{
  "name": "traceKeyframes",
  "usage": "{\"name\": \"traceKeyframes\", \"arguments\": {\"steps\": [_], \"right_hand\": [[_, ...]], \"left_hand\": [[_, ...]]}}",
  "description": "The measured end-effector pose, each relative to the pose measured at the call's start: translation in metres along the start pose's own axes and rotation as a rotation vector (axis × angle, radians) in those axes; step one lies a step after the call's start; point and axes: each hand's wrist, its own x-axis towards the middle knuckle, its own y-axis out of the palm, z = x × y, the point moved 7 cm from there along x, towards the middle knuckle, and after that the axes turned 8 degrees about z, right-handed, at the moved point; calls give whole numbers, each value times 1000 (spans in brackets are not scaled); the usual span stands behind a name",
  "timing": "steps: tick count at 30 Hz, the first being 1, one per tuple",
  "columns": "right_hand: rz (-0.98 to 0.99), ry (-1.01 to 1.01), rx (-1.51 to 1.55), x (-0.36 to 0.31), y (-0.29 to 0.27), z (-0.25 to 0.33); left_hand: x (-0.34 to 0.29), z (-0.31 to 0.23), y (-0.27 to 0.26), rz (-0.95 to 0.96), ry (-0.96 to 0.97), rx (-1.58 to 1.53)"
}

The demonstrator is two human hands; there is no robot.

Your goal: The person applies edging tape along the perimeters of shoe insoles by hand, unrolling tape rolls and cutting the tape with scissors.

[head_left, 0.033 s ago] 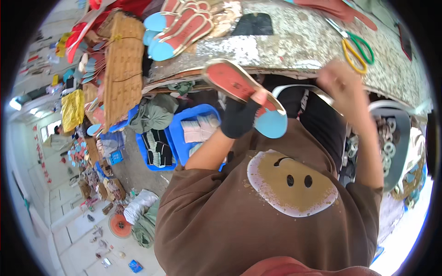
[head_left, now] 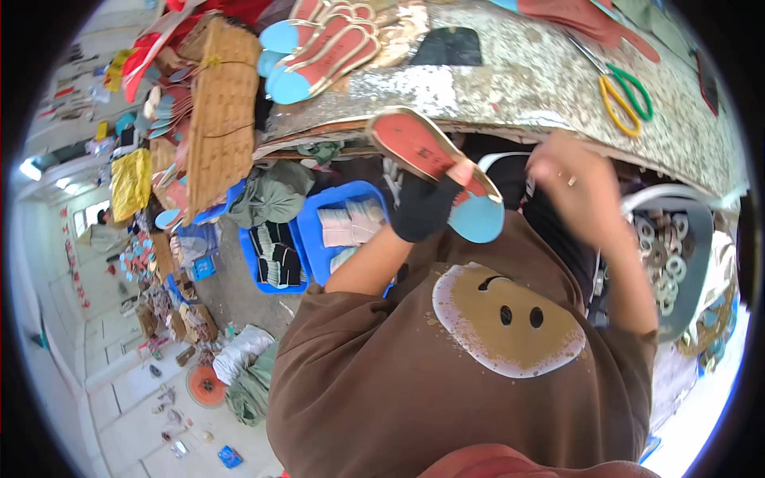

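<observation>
My left hand (head_left: 430, 195), in a black fingerless covering, grips a shoe insole (head_left: 410, 143) in front of my body, thumb across its top. The insole is red with a light blue rounded end and a pale gold edge. A white strip (head_left: 506, 157) curves from beside the insole toward my right hand (head_left: 570, 183) and passes out of sight behind it. My right hand, blurred by motion, hangs just right of the insole with its fingers curled in; whatever it holds is hidden. Similar edged insoles (head_left: 319, 60) lie in a pile on the worn workbench (head_left: 522, 76).
Scissors (head_left: 621, 95) with green and yellow handles lie at the bench's right. Below are a grey bin (head_left: 689, 299) holding rings and, at left, blue crates (head_left: 343, 195) with pink and black stacked pieces. A bamboo board (head_left: 219, 119) stands beside the bench. A black patch (head_left: 448, 46) lies on it.
My right hand has come down and left, closer to the insole. Less of the white strip shows between them. My left hand and the insole have shifted slightly right with the whole view.
</observation>
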Motion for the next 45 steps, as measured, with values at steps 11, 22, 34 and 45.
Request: {"name": "traceKeyframes", "arguments": {"steps": [11,22,34,45], "right_hand": [[227,60,514,-12,107,-23],[-1,-5,298,-19,65,-29],[-399,62,27,30,-110,-82],[-176,-19,-752,187,-146,-152]], "left_hand": [[-1,10,-2,64,1,-28],[58,-51,-93,-237,378,909],[98,-59,-86,-339,758,1573],[28,3,33,339,444,1147]]}}
